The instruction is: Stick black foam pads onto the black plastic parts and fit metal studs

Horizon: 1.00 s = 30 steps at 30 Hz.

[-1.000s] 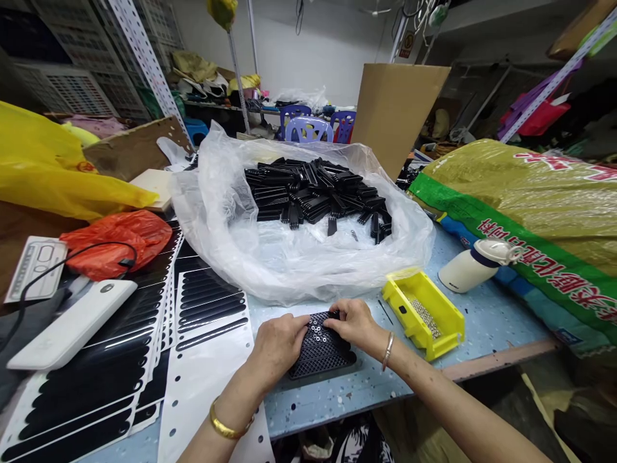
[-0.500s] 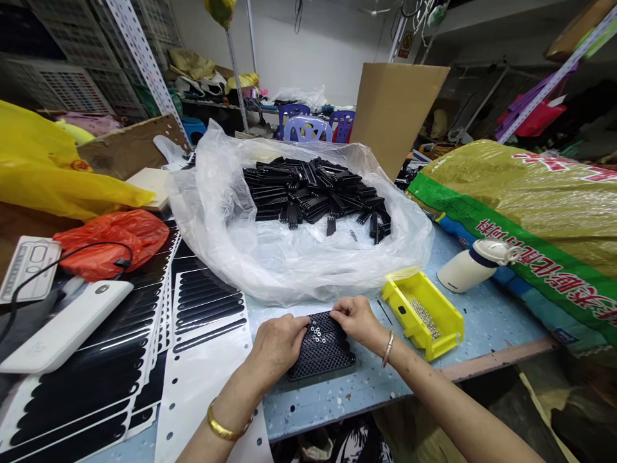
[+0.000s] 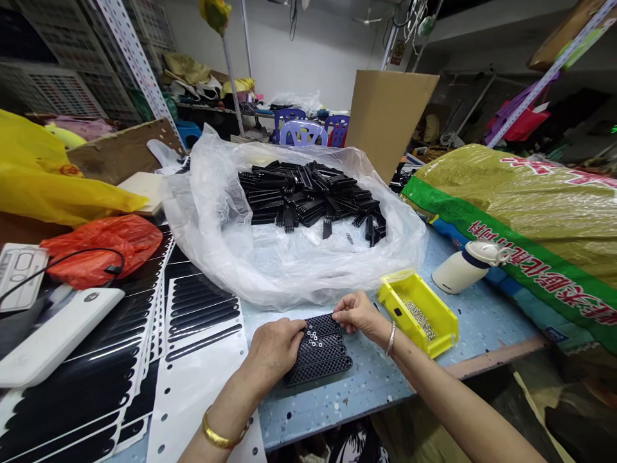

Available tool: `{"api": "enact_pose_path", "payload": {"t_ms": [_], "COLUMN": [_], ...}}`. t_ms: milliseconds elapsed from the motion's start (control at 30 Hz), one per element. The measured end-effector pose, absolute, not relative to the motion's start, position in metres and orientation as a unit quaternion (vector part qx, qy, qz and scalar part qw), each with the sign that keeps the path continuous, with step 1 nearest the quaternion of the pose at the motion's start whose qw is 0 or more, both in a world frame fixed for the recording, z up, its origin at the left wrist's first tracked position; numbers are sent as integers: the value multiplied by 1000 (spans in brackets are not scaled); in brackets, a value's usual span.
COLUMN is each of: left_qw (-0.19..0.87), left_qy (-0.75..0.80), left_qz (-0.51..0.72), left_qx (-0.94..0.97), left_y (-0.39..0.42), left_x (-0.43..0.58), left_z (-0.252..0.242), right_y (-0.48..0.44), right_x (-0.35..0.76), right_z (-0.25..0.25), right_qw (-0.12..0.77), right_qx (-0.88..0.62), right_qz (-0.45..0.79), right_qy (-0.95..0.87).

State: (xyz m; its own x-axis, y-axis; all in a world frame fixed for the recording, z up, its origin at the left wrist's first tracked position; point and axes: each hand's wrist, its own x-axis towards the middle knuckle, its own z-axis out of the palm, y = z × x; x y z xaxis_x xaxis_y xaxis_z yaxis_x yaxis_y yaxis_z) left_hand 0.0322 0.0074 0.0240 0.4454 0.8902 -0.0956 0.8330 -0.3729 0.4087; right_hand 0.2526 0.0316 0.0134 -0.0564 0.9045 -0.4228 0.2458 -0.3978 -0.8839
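Several black lattice-patterned plastic strips (image 3: 319, 371) lie side by side on the blue speckled table. A cluster of small shiny metal nuts (image 3: 313, 337) rests on top of them. My left hand (image 3: 274, 347) is closed at the left end of the farthest strips, thumb and fingers on the edge. At the opposite end, my right hand (image 3: 357, 315) pinches the tip of the farthest strip; whether a small nut is also between its fingers is hidden. Right of that hand stands a yellow bin (image 3: 419, 315) with many small metal pieces (image 3: 419, 319) inside.
Behind the hands, an open clear plastic bag (image 3: 289, 283) holds a heap of black strips (image 3: 313, 196). Sheets of black adhesive shapes (image 3: 77, 392) and a white power bank (image 3: 58, 331) lie left. A white bottle (image 3: 460, 270) and a large printed sack (image 3: 525, 212) are right.
The view has shifted slightly. My right hand's fingers are a little more tucked at the end of the farthest strip, and the strips' outlines show more plainly. My left hand stays put.
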Motion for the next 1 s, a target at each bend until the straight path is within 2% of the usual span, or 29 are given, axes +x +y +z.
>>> {"api": "enact_pose_path", "payload": {"t_ms": [667, 1000], "left_qw": [228, 246], "left_qy": [521, 524], "left_qz": [68, 82], "left_qx": [820, 812], "left_y": [11, 14], "left_x": [32, 40], "left_z": [26, 30], "right_y": [29, 25], "right_x": [258, 251], "right_z": [11, 5], "right_qw": [304, 315], "right_qx": [-578, -605], "right_qz": [612, 562], "right_qy": [-447, -467]}}
